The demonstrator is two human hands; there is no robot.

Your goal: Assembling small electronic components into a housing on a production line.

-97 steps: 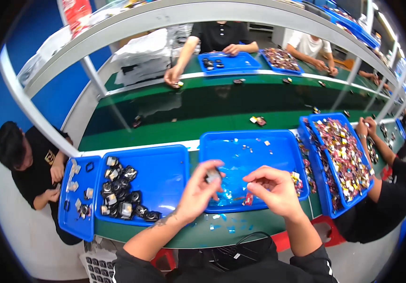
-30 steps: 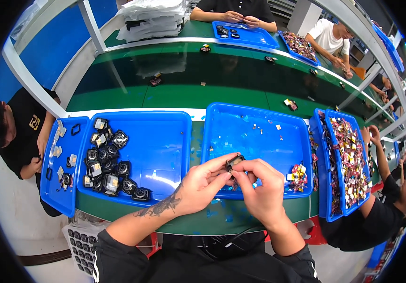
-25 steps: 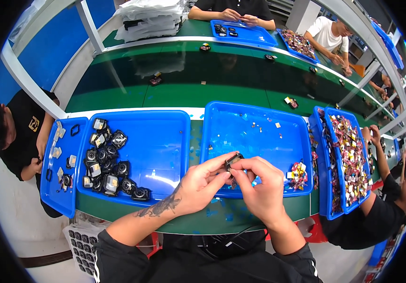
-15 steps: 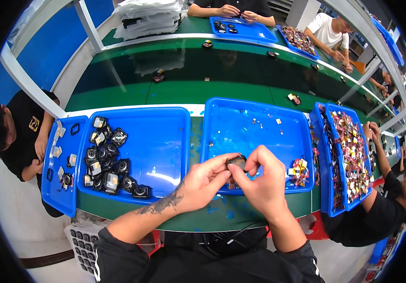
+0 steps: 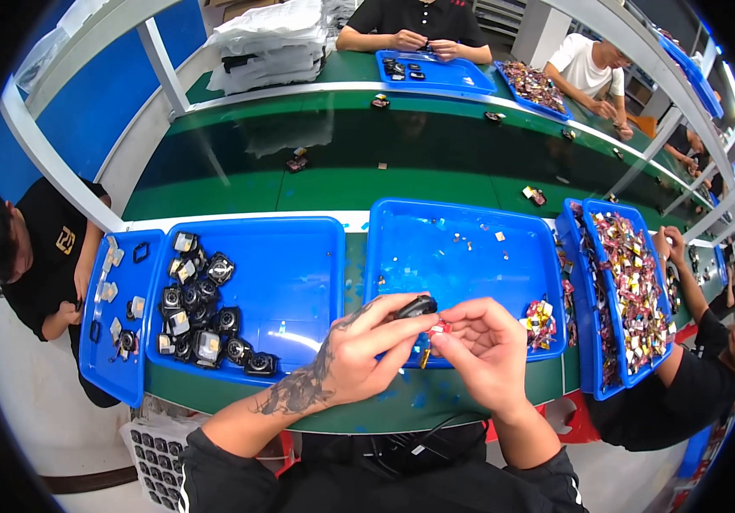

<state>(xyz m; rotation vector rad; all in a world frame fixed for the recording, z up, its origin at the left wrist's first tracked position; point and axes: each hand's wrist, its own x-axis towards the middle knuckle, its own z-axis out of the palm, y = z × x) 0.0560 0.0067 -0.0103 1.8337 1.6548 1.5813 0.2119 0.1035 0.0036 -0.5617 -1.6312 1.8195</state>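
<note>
My left hand [image 5: 366, 352] is closed around a small black rounded casing [image 5: 417, 307], which sticks out above its fingers. Right beside it, my right hand [image 5: 489, 352] pinches a small red electronic part [image 5: 441, 328] between thumb and finger. A thin yellowish strip [image 5: 425, 358] hangs below that part; whether it is joined to it I cannot tell. Both hands are over the front edge of a blue tray [image 5: 461, 207] holding small scraps. In its front right corner lies a pile of red and yellow electronic parts [image 5: 540, 325].
To the left, a blue tray [image 5: 299, 256] holds several black casings [image 5: 201, 295] with round fronts. Stacked blue trays at right are full of red and yellow parts [image 5: 632, 291]. Behind runs a green conveyor [image 5: 239, 184] with scattered parts. Co-workers sit left, right and across.
My hands have turned the black casing and drawn a little apart. A red part and yellowish strip now show between them. The whole view has shifted slightly.
</note>
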